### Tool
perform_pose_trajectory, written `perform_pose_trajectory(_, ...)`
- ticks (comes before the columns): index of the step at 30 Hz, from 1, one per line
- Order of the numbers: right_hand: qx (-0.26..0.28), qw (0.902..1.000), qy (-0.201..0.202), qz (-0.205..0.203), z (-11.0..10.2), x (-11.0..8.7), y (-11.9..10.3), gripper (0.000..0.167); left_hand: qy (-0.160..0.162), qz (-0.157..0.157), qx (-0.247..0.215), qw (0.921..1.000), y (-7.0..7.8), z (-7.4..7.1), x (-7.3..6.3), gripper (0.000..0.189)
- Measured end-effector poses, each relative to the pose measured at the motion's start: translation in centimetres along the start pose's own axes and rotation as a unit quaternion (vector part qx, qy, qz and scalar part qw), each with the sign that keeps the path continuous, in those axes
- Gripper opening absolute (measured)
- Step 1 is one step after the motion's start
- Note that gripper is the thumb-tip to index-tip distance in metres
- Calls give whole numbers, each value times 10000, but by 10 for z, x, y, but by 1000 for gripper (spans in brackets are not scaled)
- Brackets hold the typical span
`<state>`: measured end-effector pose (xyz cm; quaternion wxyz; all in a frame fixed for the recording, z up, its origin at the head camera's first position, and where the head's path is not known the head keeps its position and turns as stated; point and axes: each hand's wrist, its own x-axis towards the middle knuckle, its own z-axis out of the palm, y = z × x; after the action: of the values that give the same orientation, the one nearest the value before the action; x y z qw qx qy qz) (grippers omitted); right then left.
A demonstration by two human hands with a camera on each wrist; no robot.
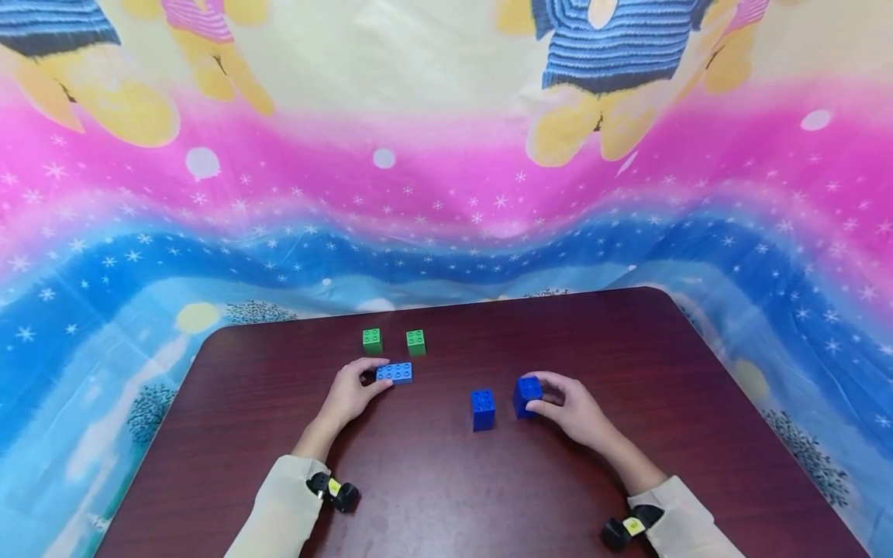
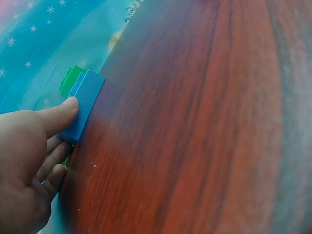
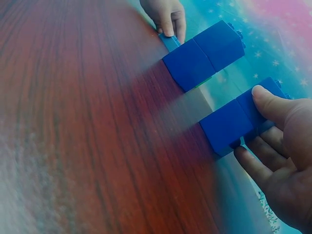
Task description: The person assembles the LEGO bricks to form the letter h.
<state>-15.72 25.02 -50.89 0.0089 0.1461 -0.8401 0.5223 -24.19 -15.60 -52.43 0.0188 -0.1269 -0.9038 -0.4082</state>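
Observation:
A light blue building brick [image 1: 396,373], longer than it is wide, lies on the table. My left hand [image 1: 351,390] pinches its left end between thumb and fingers, as the left wrist view also shows. Toward the right stands a dark blue stack of two bricks [image 3: 226,124]. My right hand [image 1: 572,407] grips its upper brick, with the thumb [image 3: 268,102] on the near side. A second dark blue stack [image 1: 482,411] of the same height stands upright just left of it, apart from both hands.
Behind the light blue brick stand two small green bricks, the left one [image 1: 372,340] and the right one [image 1: 415,342], a little apart. The brown table [image 1: 432,480] ends at a rounded back edge, against a patterned cloth [image 1: 446,186].

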Motion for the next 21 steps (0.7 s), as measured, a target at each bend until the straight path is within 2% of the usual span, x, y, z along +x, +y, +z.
perform_pose_trajectory(7,12,10000,-11,-65,0,0,-2,45,81,12,-56,10000,0,-1,-1,37)
perform_pose_trajectory(15,8,10000,7,-47,1,0,-2,45,28,-74,-176,9998,3,-4,-5,36)
perform_pose_trajectory(21,20,10000,32,-54,1,0,-1,45,98,119,-286,9995,9,-5,-6,36)
